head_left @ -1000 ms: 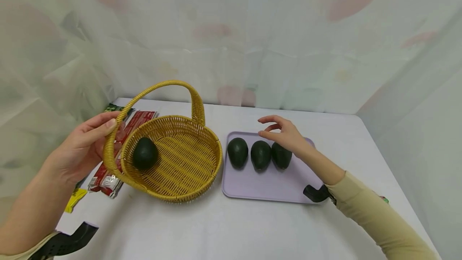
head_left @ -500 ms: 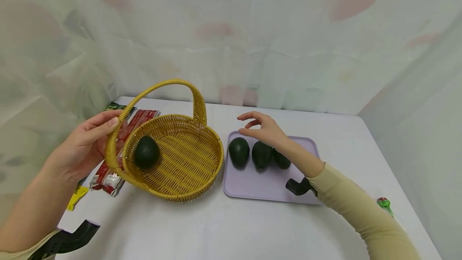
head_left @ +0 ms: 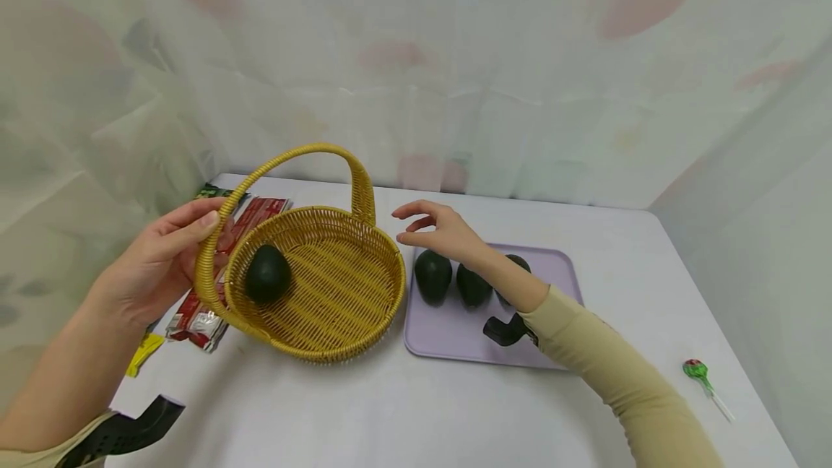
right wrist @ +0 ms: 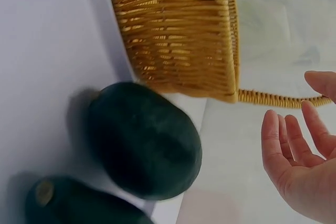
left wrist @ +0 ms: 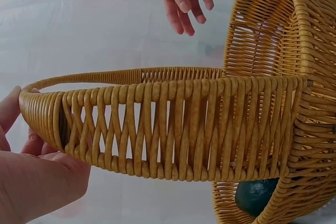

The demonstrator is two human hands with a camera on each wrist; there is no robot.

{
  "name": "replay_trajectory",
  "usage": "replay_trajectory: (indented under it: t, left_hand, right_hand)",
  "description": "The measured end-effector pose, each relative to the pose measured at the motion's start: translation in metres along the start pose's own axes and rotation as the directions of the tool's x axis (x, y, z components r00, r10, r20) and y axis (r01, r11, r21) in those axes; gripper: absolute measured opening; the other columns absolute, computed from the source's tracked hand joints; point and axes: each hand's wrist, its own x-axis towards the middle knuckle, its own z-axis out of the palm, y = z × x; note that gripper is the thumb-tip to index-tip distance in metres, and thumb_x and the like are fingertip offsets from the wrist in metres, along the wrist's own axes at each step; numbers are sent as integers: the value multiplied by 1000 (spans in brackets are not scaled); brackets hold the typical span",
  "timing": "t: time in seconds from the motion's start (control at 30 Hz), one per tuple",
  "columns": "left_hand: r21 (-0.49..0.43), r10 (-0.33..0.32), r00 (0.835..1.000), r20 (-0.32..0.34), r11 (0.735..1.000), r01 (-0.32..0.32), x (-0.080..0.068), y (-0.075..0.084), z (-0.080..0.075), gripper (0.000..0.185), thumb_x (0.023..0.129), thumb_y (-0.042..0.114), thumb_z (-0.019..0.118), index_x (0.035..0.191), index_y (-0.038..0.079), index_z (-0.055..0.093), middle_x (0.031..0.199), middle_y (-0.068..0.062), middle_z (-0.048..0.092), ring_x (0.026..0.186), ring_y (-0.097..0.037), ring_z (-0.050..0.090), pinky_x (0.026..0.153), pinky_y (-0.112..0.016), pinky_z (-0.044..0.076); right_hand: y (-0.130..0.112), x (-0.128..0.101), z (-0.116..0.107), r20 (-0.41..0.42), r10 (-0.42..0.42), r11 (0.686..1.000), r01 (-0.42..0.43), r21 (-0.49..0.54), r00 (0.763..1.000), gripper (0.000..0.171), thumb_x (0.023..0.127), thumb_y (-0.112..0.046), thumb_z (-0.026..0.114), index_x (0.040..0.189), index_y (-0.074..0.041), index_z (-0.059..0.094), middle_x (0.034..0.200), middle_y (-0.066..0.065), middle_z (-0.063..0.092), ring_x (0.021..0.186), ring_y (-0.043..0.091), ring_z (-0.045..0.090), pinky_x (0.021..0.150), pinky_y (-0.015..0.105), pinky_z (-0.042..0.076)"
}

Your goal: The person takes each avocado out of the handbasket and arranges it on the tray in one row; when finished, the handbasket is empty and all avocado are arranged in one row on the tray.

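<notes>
Beside basket (head_left: 338, 295), red packets (head_left: 260, 214); left hand (head_left: 152, 260) grips handle (head_left: 362, 197); right hand (head_left: 443, 232) relaxed, forearm (head_left: 510, 279) partly screening avocados (head_left: 432, 276).

Left forearm (head_left: 61, 374) entered from eight o'clock; left hand (head_left: 156, 255) gripped firmly. Right forearm (head_left: 588, 345) extended toward ten o'clock; right hand (head_left: 437, 230) hung, fingers (head_left: 417, 206) loosely bent

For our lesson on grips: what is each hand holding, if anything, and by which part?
The left hand holds the yellow basket by its arched handle; the right hand holds nothing.
</notes>
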Motion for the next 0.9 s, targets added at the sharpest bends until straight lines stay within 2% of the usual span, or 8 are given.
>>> replay_trajectory:
  t: [0.2, 0.43, 0.73, 0.9]
  left_hand:
    - [-13, -10, 1000, 8, 1000, 10, 0, -1, -1, 31, 104, 7, 39, 118, 9, 67, 94, -6, 65, 83, -18, 61, 70, -30, 54]
    - [-4, 3, 1000, 25, 1000, -3, 0, 1, -2, 32, 105, 7, 39, 118, 9, 68, 94, -6, 65, 83, -19, 61, 70, -31, 54]
    - [-6, -9, 1000, 14, 1000, 9, 0, 1, -1, 31, 104, 7, 39, 118, 10, 67, 93, -6, 65, 82, -19, 61, 70, -30, 54]
    - [-6, -8, 1000, 4, 1000, 8, 1, 0, 0, 30, 104, 7, 40, 117, 10, 67, 95, -5, 65, 82, -19, 62, 70, -30, 55]
  right_hand:
    - [-7, 12, 11, 57, -36, 999, 36, 2, 998, 40, 88, -19, 74, 125, -13, 62, 122, -4, 62, 103, 15, 61, 84, 33, 51]
    - [-20, 27, 26, 129, -68, 997, 72, -23, 989, 40, 89, -16, 72, 127, -8, 61, 127, 8, 61, 103, 17, 60, 85, 30, 51]
    - [-30, 47, 48, 227, -70, 995, 84, -52, 971, 38, 88, -16, 72, 125, -11, 63, 120, -1, 62, 103, 17, 60, 84, 23, 51]
    - [-38, 56, 60, 270, -70, 995, 88, -55, 960, 37, 89, -15, 72, 125, -10, 62, 120, 0, 63, 105, 16, 60, 86, 21, 49]
